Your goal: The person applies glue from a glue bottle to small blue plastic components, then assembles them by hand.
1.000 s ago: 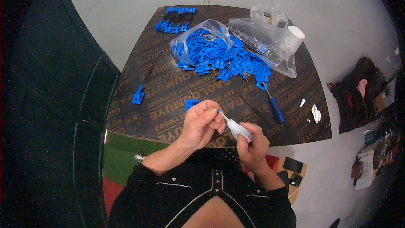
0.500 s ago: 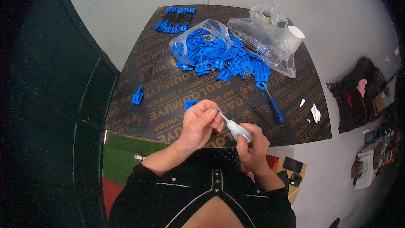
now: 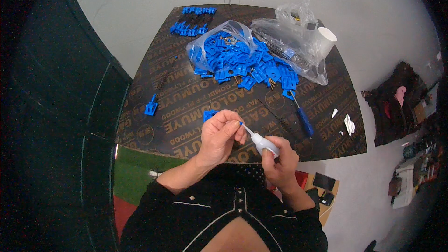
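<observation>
Blue plastic everywhere on this dark printed plywood desk (image 3: 196,98), but the action is down at the near edge. The left hand (image 3: 221,135) has its fingers (image 3: 233,123) pinched narrow around a small blue part (image 3: 241,123), only a speck of it showing past the fingertips. The right hand (image 3: 279,161) is wrapped closed around a small white squeeze bottle (image 3: 263,143), its thin nozzle pointing up and to the left, right at that part. Long axis of the bottle runs on a slant from the right hand toward the left fingertips; nozzle tip and part look touching or just apart, I cannot tell which. So the part sits up-left of the right hand, and the left hand already has it.

Just beyond the left hand lies another blue piece (image 3: 210,113) flat on the desk; a lone one (image 3: 150,108) rests well off to the left. Farther back, a heap of blue parts (image 3: 242,60) spills from a clear bag (image 3: 219,35), with a blue-handled screwdriver (image 3: 302,116) to the right.

The shape of the held part is hidden by the fingers, and the bottle's body is mostly covered by the right hand.
</observation>
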The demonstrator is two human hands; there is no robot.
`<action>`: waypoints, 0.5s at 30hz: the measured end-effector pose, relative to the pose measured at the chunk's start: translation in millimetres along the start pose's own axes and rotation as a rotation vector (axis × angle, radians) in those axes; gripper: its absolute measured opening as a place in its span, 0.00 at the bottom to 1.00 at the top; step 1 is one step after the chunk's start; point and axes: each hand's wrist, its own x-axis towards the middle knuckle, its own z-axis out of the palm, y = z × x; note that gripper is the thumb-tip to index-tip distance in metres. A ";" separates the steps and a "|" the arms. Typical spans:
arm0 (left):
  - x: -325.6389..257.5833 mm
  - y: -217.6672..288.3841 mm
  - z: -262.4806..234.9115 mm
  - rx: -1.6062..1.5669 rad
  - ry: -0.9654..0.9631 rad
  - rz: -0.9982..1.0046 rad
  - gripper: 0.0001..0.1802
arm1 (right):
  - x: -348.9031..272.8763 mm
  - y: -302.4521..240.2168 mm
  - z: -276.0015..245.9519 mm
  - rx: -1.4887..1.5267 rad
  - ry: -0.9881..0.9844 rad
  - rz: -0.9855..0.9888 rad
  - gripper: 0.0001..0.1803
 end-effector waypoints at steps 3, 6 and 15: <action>0.3 -0.7 -0.7 0.015 -0.004 0.005 0.07 | 1.4 -1.0 -1.8 0.001 -0.009 -0.002 0.15; -0.2 -1.8 -1.5 0.020 -0.003 0.007 0.06 | 2.7 -2.0 -3.3 0.003 -0.020 0.002 0.15; 0.0 -3.8 -2.8 -0.050 -0.007 -0.018 0.06 | 3.1 -6.4 -8.6 -0.013 -0.082 0.097 0.14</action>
